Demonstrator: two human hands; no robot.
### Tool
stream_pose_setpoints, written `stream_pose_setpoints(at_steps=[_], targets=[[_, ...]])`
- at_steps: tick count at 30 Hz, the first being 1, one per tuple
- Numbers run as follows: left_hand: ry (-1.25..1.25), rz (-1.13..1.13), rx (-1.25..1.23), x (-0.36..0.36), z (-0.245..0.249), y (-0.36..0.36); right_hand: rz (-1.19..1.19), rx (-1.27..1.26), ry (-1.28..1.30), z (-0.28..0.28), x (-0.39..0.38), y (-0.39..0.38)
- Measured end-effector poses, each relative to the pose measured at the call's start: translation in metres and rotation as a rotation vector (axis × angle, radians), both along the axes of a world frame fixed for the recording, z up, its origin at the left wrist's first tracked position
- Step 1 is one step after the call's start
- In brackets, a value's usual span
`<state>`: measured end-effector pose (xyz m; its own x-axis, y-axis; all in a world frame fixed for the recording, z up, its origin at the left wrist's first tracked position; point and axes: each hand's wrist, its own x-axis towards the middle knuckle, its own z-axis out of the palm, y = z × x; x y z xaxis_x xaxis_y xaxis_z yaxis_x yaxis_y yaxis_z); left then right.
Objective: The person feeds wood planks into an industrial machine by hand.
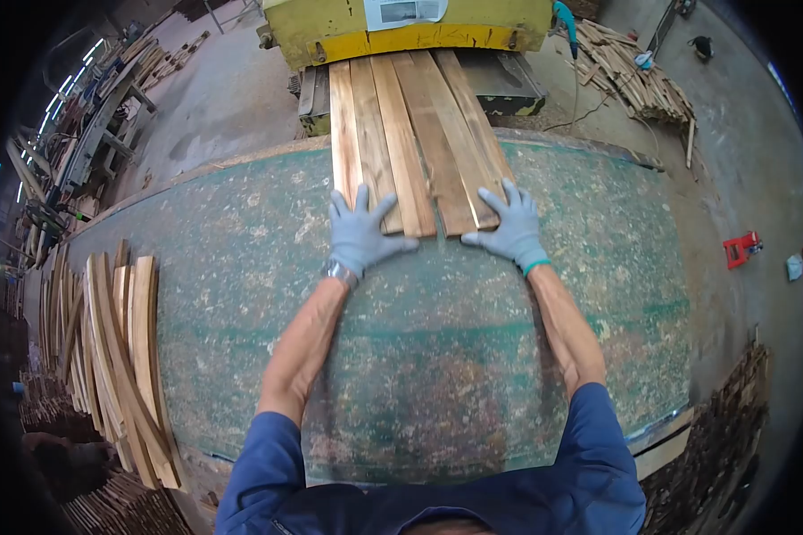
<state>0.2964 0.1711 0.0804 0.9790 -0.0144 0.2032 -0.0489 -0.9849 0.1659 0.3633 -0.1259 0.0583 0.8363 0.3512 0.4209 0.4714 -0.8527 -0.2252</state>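
Several wooden boards (401, 134) lie side by side on the green, paint-worn table (419, 357), their far ends under the yellow machine (419, 43). My left hand (361, 234), in a grey glove, rests with fingers spread on the near ends of the left boards. On the right boards, my right hand (511, 226) lies the same way, thumb pointing inward at the near edge. Both gloved hands press flat and grip nothing. A watch (340, 271) sits on my left wrist. The machine's cover hides the boards' far ends.
Loose wooden strips (120, 357) are heaped along the table's left edge. A pile of offcuts (638, 71) lies on the floor at the back right. Beyond the right edge is a red tool (742, 250). Stacked wood (718, 437) stands at the lower right.
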Motion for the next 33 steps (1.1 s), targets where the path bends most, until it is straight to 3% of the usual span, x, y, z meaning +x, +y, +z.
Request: stream_pose_setpoints(at_steps=[5,9,16,28,31,33], targets=[[-0.010,0.005,0.015,0.113,0.009,0.034,-0.029,-0.071,-0.029,-0.008,0.098,0.042],[-0.088,0.012,0.066,0.140,-0.001,0.047,-0.054,-0.140,0.071,0.001,0.148,0.066],[-0.066,0.026,0.095,0.173,-0.003,0.063,-0.173,-0.263,0.089,0.008,0.161,0.098],[-0.093,-0.052,0.151,0.238,-0.016,0.111,-0.178,-0.284,0.105,0.001,0.206,0.133],[-0.129,-0.104,0.063,0.252,-0.023,0.127,-0.165,-0.286,0.115,0.000,0.215,0.142],[-0.050,-0.095,0.089,0.259,-0.022,0.133,-0.144,-0.288,0.139,0.003,0.218,0.145]])
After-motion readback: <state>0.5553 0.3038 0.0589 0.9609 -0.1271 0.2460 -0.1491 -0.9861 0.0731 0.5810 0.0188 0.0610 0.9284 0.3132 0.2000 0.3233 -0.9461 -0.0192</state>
